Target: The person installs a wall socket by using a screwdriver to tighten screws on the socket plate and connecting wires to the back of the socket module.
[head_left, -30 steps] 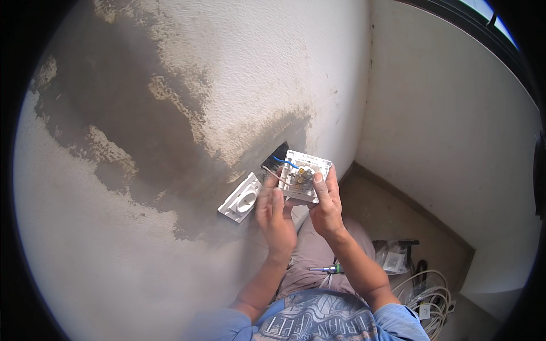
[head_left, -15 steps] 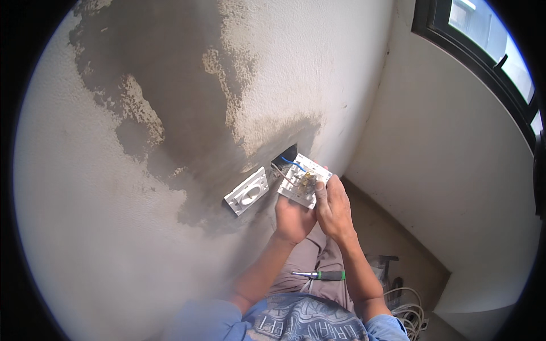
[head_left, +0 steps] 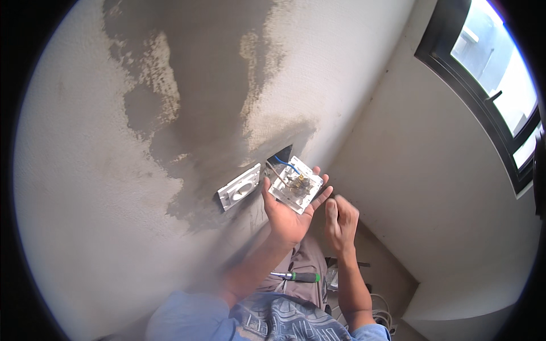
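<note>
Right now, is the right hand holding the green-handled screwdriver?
No: the right hand is empty beside the socket module held in the left hand, while the screwdriver lies on the person's lap.

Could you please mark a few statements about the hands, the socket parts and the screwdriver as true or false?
1. The left hand holds the white socket module with its wired back facing up. True.
2. The right hand grips the screwdriver. False: the green-handled screwdriver lies on the person's lap, and the right hand is off it, beside the left hand.
3. A blue wire runs from the wall opening to the module. True.
4. The white socket cover plate lies on the floor. False: it sits against the wall, left of the opening.
5. A dark-framed window is at the upper right. True.
</note>
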Demonstrator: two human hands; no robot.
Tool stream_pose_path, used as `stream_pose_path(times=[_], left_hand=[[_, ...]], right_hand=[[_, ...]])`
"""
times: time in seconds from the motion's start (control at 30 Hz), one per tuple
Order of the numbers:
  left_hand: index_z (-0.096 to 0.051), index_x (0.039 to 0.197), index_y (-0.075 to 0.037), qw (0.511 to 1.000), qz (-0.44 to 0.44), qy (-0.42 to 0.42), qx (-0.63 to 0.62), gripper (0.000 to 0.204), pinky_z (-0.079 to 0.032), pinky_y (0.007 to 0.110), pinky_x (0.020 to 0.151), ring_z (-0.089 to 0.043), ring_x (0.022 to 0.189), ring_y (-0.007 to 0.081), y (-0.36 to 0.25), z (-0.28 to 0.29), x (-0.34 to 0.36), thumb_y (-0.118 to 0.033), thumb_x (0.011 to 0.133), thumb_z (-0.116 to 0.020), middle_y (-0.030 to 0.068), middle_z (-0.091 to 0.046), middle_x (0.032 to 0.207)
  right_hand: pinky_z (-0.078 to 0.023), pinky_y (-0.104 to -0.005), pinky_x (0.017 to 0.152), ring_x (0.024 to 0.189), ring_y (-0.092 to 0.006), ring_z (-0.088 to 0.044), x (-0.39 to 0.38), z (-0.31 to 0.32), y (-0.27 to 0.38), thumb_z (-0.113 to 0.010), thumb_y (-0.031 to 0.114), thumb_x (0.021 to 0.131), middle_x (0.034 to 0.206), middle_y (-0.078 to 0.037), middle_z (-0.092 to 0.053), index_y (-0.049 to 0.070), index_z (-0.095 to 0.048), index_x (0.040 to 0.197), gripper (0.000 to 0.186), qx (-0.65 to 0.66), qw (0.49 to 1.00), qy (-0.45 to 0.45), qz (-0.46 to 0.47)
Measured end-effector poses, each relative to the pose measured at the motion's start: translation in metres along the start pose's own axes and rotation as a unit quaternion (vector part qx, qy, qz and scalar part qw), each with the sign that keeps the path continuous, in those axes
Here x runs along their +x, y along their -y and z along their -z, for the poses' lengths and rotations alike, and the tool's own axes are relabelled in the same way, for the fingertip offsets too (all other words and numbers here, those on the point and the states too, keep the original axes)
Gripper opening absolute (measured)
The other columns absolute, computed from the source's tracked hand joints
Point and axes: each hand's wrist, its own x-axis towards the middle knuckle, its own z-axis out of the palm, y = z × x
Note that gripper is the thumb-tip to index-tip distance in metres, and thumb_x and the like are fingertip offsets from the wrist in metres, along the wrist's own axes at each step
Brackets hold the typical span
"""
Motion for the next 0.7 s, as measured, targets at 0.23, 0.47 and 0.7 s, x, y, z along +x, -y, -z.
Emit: stream_pose_path(times=[0.23,0.47,0.7], left_hand=[[-0.048,0.144,-0.004,1.0,0.013,-0.021,-0.005,0.077,-0.049,0.06,0.108,-0.057,0.126,0.0465,0.003,0.002,0.006,-0.067,0.1,-0.041,0.0277,-0.057,0.137],[-0.05,0.142,-0.002,0.999,-0.011,-0.051,0.006,0.068,-0.051,0.055,0.107,-0.059,0.123,0.0456,0.001,-0.002,0.004,-0.056,0.105,-0.035,0.0275,-0.058,0.136],[-0.052,0.139,0.001,0.997,-0.003,-0.07,0.024,0.06,-0.052,0.054,0.106,-0.061,0.121,0.0451,-0.002,0.001,0.006,-0.045,0.109,-0.027,0.0271,-0.06,0.134]], right_hand=[[-0.051,-0.0471,0.094,0.106,-0.0392,-0.063,-0.206,-0.032,-0.19,-0.072,0.031,0.092,0.123,-0.02,-0.061,0.006,-0.062,0.129,0.045,-0.097,0.899,0.427,0.018],[-0.051,-0.0441,0.097,0.112,-0.0392,-0.063,-0.209,-0.001,-0.153,-0.072,0.023,0.089,0.124,-0.018,-0.065,0.007,-0.063,0.133,0.047,-0.151,0.874,0.461,-0.031],[-0.058,-0.0358,0.08,0.089,-0.0272,-0.075,-0.097,0.118,-0.016,-0.081,0.01,0.081,0.1,-0.013,-0.076,0.005,-0.073,0.115,0.035,-0.132,0.919,0.346,-0.131]])
